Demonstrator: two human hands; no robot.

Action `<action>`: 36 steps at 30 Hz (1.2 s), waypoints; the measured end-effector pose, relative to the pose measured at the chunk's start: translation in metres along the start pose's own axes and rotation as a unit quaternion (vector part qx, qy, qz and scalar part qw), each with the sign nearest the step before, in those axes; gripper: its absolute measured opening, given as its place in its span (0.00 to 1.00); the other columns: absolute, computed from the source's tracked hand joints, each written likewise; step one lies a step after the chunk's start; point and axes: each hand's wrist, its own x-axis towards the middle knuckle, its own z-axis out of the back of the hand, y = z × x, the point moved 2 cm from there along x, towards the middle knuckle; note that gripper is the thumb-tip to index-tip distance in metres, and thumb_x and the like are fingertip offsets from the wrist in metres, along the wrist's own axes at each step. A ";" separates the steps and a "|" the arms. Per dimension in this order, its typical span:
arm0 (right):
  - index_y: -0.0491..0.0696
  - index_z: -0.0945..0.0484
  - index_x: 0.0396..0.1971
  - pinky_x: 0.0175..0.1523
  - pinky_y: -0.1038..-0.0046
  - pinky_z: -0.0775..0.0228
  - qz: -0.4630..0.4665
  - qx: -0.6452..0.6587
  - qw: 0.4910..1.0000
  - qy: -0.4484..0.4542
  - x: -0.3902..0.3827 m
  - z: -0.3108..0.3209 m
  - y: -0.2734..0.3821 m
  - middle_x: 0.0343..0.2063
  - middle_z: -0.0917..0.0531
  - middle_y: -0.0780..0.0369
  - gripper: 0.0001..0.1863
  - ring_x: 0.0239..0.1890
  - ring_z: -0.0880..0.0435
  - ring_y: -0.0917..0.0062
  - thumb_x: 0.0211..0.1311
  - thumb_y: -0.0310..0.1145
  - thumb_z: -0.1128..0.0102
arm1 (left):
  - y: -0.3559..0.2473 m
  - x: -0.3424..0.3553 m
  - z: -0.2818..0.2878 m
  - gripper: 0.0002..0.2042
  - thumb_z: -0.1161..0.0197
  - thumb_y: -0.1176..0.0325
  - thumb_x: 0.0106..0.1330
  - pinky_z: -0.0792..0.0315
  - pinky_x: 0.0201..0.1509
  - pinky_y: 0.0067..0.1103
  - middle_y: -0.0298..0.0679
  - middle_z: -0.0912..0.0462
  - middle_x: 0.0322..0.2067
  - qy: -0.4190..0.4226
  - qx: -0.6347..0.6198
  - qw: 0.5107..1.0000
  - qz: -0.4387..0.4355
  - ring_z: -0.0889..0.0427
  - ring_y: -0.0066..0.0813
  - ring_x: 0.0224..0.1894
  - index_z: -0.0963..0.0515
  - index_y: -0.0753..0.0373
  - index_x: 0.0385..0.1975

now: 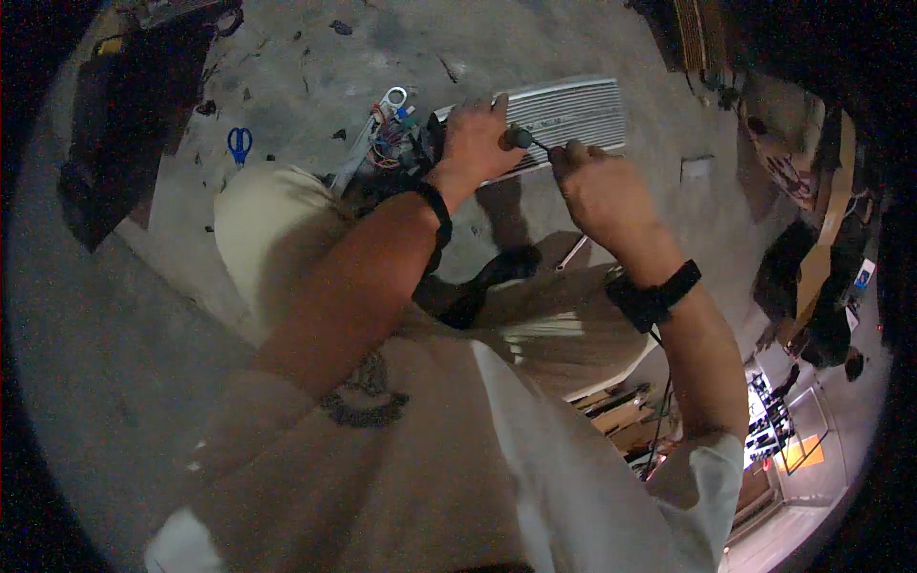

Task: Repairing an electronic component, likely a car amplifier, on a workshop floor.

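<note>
So over on the far left there's a big dark panel (pixel 143 105) on the concrete floor (pixel 86 334), then blue-handled scissors (pixel 239 143) lying by themselves with small dark scraps scattered around. Next over is a long pale metal piece (pixel 361 153) with a ring at its upper end, right beside a messy bundle of wires (pixel 389 143). Left hand (pixel 468 143) is just right of that, laid over the left end of a ribbed metal panel (pixel 578 110), which sits on the floor ahead of the knees. Can't tell if it's actually gripping anything. A dark round-ended tool (pixel 518 137) pokes out between the two hands, its thin shaft running to the right hand (pixel 602 191), fingers curled tight around it. The hands are close but apart. Below that there's a slim wrench-like tool (pixel 573 252), and way right some cardboard (pixel 814 277).
</note>
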 end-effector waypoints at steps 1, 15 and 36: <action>0.41 0.22 0.42 0.38 0.60 0.22 -0.004 0.002 1.000 0.025 -0.002 -0.006 0.003 0.37 0.20 0.54 0.12 0.39 0.16 0.60 0.59 0.26 0.48 | -0.002 0.000 0.002 0.38 0.32 0.50 0.50 0.30 0.59 0.41 0.54 0.20 0.46 0.040 -0.012 0.999 0.022 0.22 0.53 0.52 0.28 0.72 0.58; 0.40 0.17 0.30 0.46 0.52 0.24 -0.226 0.287 0.927 -0.082 0.028 0.021 -0.008 0.31 0.17 0.42 0.11 0.37 0.17 0.46 0.55 0.34 0.38 | 0.006 -0.005 -0.001 0.33 0.34 0.52 0.52 0.27 0.54 0.39 0.52 0.21 0.43 -0.041 0.030 0.998 -0.044 0.21 0.52 0.48 0.25 0.70 0.55; 0.47 0.19 0.41 0.37 0.56 0.24 0.028 0.235 0.958 -0.163 -0.009 -0.010 -0.028 0.32 0.20 0.53 0.13 0.34 0.18 0.54 0.56 0.33 0.39 | 0.010 -0.002 -0.002 0.25 0.33 0.65 0.52 0.22 0.44 0.40 0.59 0.17 0.38 -0.132 -0.025 0.984 -0.114 0.16 0.57 0.38 0.21 0.73 0.50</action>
